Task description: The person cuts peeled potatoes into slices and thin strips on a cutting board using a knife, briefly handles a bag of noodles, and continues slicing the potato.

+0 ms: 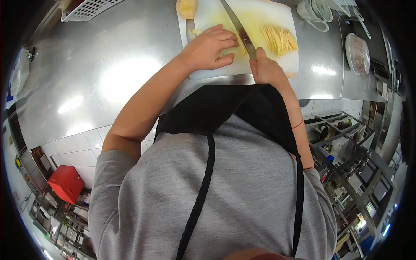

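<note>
My right hand (266,69) is wrapped round the handle of a large kitchen knife (239,28), whose blade slants away up and left over the white cutting board (277,66). To the left of the blade, my left hand (213,48) is over the board, palm down, fingers apart and bent. Nothing shows in it; what lies under the palm is hidden. A bundle of thin pale-yellow strips (279,40), perhaps potato, lies right of the knife. At the board's upper left is a peeled, rounded yellowish vegetable (187,8), with a flat metal blade (190,27) and small pale pieces below it.
The board rests on a steel counter (82,82). A white perforated basket (93,9) stands at the back left. On the right are clear measuring jugs (315,15) and a lidded plastic container (358,54). A metal rack (346,143) stands below right, a red box (66,183) below left.
</note>
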Demonstrator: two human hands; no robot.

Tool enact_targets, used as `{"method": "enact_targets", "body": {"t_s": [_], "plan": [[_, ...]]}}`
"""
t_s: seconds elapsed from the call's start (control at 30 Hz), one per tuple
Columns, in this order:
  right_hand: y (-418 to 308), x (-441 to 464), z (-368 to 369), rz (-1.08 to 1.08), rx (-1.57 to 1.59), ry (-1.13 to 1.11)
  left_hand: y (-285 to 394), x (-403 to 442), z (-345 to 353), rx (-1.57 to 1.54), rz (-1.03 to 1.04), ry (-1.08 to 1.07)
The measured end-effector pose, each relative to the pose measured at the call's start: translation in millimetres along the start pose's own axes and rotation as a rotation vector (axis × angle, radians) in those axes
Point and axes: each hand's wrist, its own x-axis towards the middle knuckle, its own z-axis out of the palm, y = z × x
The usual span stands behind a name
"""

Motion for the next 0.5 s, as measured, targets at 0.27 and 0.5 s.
{"method": "enact_targets", "body": {"t_s": [0.27, 0.5], "plan": [[-3, 1, -2, 0.012, 0.004, 0.007, 1, 1, -2, -0.001, 0.002, -0.018], [-8, 0, 12, 0.086, 0.043, 0.084, -1, 0, -1, 0.008, -0.006, -0.026]]}}
